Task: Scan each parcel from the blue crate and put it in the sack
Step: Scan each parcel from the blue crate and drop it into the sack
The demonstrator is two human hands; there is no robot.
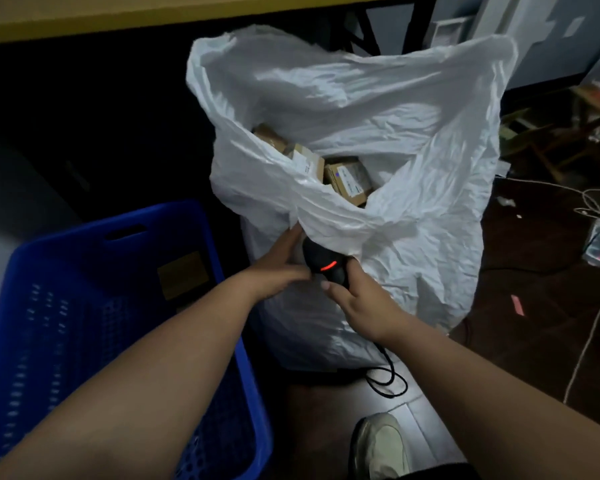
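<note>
Standing upright before us, the white sack [378, 150] gapes upward, labelled parcels [349, 178] inside, print unreadable. The blue crate [84, 306] sits just left. Our left hand [281, 268] touches the sack's rim, fingers extended; our right hand [357, 299] grips the black scanner [323, 261], nose toward the sack.

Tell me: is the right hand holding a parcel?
No. The right hand grips a black barcode scanner; the only parcels in view lie inside the white sack.
</note>
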